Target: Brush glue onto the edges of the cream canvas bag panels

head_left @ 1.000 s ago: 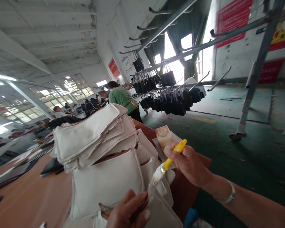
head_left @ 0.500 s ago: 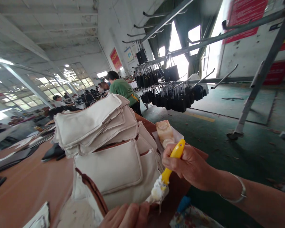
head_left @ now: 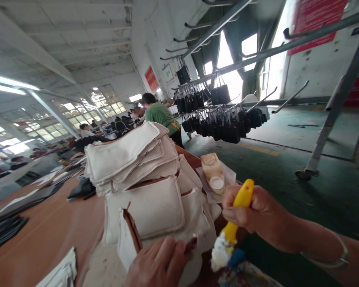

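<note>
Two hands show at the near edge: the left hand (head_left: 160, 263) and the right hand (head_left: 257, 211). There is one yellow brush (head_left: 242, 199) and one bracelet (head_left: 332, 261). One table (head_left: 48, 235) bears one heap of cream pouches (head_left: 143, 207), too overlapped to count. Right of the heap there is one sheet of paper (head_left: 231, 176), one tan block (head_left: 210, 165) and one round white lid (head_left: 217, 184). Far off stands one person in a green shirt (head_left: 161, 113); at least two other people (head_left: 84, 129) are far left. The black bags (head_left: 224, 129), hanging far right, are too many to count. Three red signs (head_left: 151, 78) show on the walls.
</note>
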Motion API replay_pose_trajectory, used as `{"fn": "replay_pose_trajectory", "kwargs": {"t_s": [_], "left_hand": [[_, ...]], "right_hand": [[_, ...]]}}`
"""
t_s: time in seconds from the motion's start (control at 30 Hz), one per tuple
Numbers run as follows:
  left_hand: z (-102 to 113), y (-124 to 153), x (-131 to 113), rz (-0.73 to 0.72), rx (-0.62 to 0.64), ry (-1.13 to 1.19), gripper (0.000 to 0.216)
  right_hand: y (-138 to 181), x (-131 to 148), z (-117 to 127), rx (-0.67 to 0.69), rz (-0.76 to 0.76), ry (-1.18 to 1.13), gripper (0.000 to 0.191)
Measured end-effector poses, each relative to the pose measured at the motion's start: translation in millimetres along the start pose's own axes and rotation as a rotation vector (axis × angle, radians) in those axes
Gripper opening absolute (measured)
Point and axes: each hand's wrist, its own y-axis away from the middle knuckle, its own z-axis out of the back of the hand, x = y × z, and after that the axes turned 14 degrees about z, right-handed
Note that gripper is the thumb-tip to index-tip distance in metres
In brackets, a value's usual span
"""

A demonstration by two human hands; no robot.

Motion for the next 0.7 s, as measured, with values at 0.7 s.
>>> {"fn": "replay_pose_trajectory", "kwargs": {"t_s": [0.7], "left_hand": [[-33, 47, 67, 0.878, 0.706, 0.598, 0.033]], "right_hand": [[21, -30, 25, -0.697, -0.036, -0.374, 0.021]]}}
